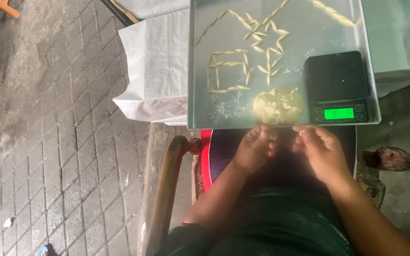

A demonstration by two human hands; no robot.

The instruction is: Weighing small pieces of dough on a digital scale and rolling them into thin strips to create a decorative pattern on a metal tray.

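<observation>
A metal tray [205, 109] lies in front of me, dusted with flour. On it rest a pale lump of dough [277, 106] near the front edge and several small pointed dough pieces [243, 61] laid out in patterns. My left hand [254, 148] and my right hand [320, 150] hover just below the tray's front edge, fingertips close together and bent. Something small may be pinched between them, but I cannot make it out.
A black digital scale [338, 85] with a lit green display sits on the tray's right side. White cloth [155, 66] covers the table beneath. A wooden chair arm [167, 189] runs at the left, another at the right [397, 159]. Brick paving [53, 142] spreads leftward.
</observation>
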